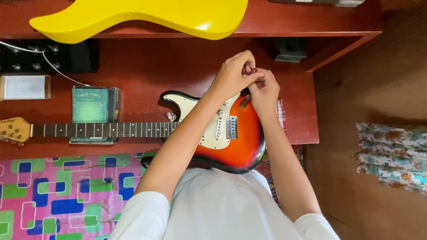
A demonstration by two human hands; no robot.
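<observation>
A sunburst electric guitar (242, 142) with a cream pickguard (209, 133) lies flat on the red-brown desk (147, 66). Its neck (106, 129) runs left to the headstock (14, 130). My left hand (232, 78) and my right hand (266, 94) meet just above the far edge of the guitar body. Their fingertips pinch together on a small dark red object (254, 70), which the fingers mostly hide. My forearms cross over the pickguard and the metal bridge (231, 127).
A yellow guitar body (147, 18) rests on the upper shelf. A green box (92, 106) lies under the neck, with a white box (25, 87) and a black knobbed unit (49, 58) at the left. Below is a pink patterned mat (66, 195); floral cloth (391, 151) lies at the right.
</observation>
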